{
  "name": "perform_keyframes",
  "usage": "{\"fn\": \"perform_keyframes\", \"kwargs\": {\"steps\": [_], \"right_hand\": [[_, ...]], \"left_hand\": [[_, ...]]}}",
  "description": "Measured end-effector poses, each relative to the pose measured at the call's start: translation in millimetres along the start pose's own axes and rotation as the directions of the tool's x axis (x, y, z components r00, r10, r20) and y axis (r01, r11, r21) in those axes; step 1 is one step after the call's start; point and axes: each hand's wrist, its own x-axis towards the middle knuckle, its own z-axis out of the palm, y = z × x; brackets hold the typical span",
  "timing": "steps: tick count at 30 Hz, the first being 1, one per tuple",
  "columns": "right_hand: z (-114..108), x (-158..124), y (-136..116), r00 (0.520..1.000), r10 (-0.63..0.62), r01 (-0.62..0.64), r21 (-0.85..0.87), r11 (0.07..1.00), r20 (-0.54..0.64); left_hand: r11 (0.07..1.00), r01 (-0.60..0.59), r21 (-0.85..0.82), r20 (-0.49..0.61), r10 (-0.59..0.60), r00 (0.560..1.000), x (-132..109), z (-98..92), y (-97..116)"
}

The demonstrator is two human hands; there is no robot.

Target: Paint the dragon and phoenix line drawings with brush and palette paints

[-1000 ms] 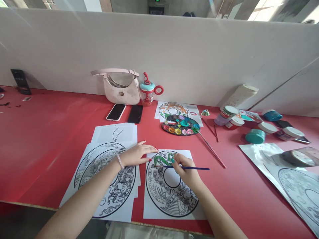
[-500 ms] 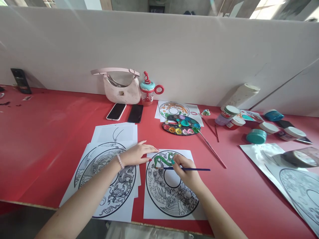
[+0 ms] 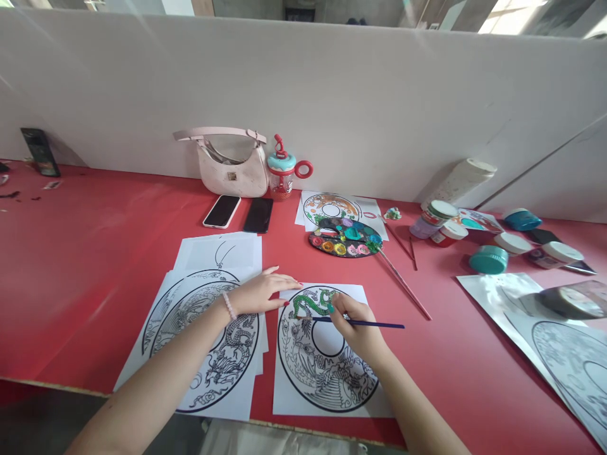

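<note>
My right hand (image 3: 353, 321) grips a thin paintbrush (image 3: 379, 325) with a dark blue handle. The bristles touch or hover just over the left part of a round line drawing (image 3: 327, 385), near a dragon (image 3: 306, 306) painted green. My left hand (image 3: 263, 292) lies with fingers spread, its fingertips at the upper left edge of that sheet. Beneath the left forearm is a stack of printed sheets (image 3: 222, 404) with similar circular dragon drawings. A paint palette (image 3: 339, 231) with many colours lies beyond the right hand, another brush (image 3: 403, 283) resting on its edge.
Two phones (image 3: 222, 211), a pink handbag (image 3: 232, 170) and a cup (image 3: 281, 174) stand along the wall. Several paint jars (image 3: 488, 260), a white bottle (image 3: 462, 182) and another drawing sheet (image 3: 521, 316) are at the right. The table (image 3: 85, 265) is red.
The right hand and its paintbrush have shifted very slightly right, the handle's end tilting a little lower. My left hand stays in place.
</note>
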Motion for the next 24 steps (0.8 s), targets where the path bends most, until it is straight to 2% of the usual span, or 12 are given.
{"fn": "perform_keyframes", "kwargs": {"steps": [24], "right_hand": [[-2.2, -2.3, -2.7, 1.0, 0.019, -0.019, -0.003, 1.0, 0.0]], "left_hand": [[1.0, -0.001, -0.015, 0.001, 0.001, 1.0, -0.2, -0.1, -0.3]]}}
